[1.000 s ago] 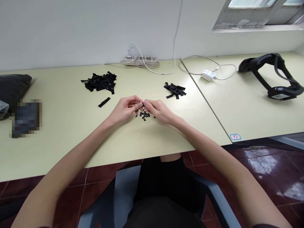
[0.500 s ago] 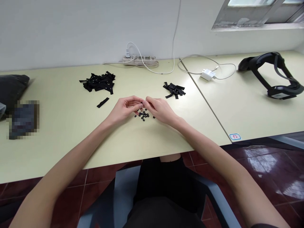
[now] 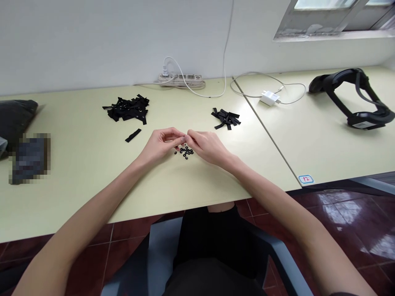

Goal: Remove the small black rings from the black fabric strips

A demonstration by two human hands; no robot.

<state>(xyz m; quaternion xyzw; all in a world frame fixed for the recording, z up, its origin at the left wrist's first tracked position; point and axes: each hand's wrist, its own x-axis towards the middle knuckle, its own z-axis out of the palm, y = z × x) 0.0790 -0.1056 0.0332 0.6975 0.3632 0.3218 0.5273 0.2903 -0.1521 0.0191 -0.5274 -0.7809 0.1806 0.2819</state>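
Observation:
My left hand [image 3: 163,144] and my right hand [image 3: 207,146] meet fingertip to fingertip over the table, both closed in a pinch. Whatever sits between the fingers is hidden or too small to make out. Just below the fingertips lies a scatter of small black rings [image 3: 187,152], some partly covered by the hands. A single black strip [image 3: 133,135] rests to the left of my left hand. Behind it is a large heap of black strips [image 3: 128,108], some with small shiny spots. A smaller pile of black strips [image 3: 226,118] lies beyond my right hand.
Against the wall sits a power strip [image 3: 180,80] with a white cable. A white charger [image 3: 270,98] and a black headset [image 3: 354,98] are on the right. At the left are a dark bag [image 3: 15,119] and a blurred item [image 3: 31,158]. The table's front edge runs below my forearms.
My hands stay together at nearly the same spot, with the fingers shifted slightly. A dark bit seen at the fingertips before is now hidden. The view has tilted very slightly.

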